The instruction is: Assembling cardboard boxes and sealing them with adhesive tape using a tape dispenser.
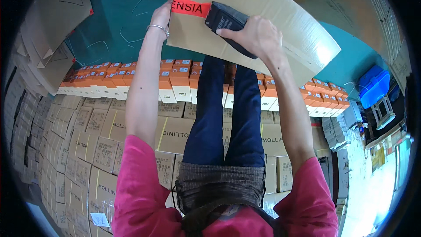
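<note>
A large brown cardboard panel [193, 30] lies tilted in front of me, with a red strip [190, 7] bearing black lettering near its left edge. My left hand [161, 15] grips that left edge beside the strip; its fingertips are partly hidden. In my right hand [261, 37] is a black block-shaped hand tool [228, 19] with pale print on it. My thumb lies along the near side of the tool. Its left end meets the right end of the red strip. Whether the tool presses on the cardboard, I cannot tell.
Rows of orange-and-white boxes [180, 79] run across beyond the legs. Brown cartons [171, 134] are stacked below and to the left. More cardboard [61, 8] leans at the far left. Thin cords lie on the green floor [114, 22]. A blue plastic item [374, 85] stands at right.
</note>
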Demonstrator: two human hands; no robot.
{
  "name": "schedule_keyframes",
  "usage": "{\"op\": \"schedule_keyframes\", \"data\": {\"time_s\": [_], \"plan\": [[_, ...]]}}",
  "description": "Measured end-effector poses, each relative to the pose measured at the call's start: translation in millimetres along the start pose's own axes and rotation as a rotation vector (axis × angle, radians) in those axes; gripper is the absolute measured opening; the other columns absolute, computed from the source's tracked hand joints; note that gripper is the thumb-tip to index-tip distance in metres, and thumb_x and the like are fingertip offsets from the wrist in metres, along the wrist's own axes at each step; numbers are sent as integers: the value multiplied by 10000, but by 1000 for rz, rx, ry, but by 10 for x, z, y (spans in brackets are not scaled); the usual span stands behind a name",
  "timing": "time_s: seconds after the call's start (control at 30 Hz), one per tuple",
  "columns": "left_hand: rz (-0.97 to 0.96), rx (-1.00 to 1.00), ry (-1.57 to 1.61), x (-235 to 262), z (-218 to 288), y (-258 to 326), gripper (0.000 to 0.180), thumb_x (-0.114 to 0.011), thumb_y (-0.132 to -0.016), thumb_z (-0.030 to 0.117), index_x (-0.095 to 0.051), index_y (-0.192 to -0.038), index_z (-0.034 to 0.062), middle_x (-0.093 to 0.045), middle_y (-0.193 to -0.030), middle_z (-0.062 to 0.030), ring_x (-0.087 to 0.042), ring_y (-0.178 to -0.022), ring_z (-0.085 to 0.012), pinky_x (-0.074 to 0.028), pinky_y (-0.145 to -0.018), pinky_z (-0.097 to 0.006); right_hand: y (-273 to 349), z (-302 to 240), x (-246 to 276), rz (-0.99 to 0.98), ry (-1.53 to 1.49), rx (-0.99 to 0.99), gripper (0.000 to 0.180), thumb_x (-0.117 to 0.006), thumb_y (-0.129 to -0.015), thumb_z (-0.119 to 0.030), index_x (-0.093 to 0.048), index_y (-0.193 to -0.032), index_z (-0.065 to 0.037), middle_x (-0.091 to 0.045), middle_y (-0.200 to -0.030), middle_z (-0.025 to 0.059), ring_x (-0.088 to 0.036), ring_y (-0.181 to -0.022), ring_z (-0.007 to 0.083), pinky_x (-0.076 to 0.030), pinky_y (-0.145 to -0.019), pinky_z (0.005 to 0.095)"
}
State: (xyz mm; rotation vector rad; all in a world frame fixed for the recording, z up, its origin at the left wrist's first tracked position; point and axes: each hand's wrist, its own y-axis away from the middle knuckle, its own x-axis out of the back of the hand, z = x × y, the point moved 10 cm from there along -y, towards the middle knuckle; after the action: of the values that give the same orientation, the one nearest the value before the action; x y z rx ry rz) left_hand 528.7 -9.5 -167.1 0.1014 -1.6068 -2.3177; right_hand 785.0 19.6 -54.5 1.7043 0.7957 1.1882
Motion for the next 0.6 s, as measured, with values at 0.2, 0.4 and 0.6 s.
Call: {"op": "schedule_keyframes", "data": {"time_s": [0.2, 0.4, 0.6], "plan": [[95, -747, -626, -241, 355, 382, 398, -672, -882, 288, -624, -1107, -37, -687, -1017, -104, -623, -914, -139, -476, -849, -275, 174, 188, -18, 0, -39, 142, 705, -664, -681, -660, -706, -887, 13, -685, -854, 212, -679, -866, 338, -536, -773, 396], [87, -688, -575, -31, 381, 270, 348, -679, -882, 264, -638, -1078, -21, -679, -981, -56, -585, -880, -90, -460, -843, -259, 1069, 2496, 177, 121, -114, -63, 527, -747, -679, -528, -723, -913, -57, -688, -717, 134, -682, -643, 252, -531, -625, 369], [382, -896, -883, -153, 599, 506, 659, -631, -881, 415, -448, -1333, -29, -557, -1259, -219, -542, -1172, -251, -384, -1011, -332, 628, 3736, -111, 203, 98, -432, 668, -677, -660, -661, -712, -824, -15, -687, -779, 195, -687, -760, 331, -532, -673, 426]]}}
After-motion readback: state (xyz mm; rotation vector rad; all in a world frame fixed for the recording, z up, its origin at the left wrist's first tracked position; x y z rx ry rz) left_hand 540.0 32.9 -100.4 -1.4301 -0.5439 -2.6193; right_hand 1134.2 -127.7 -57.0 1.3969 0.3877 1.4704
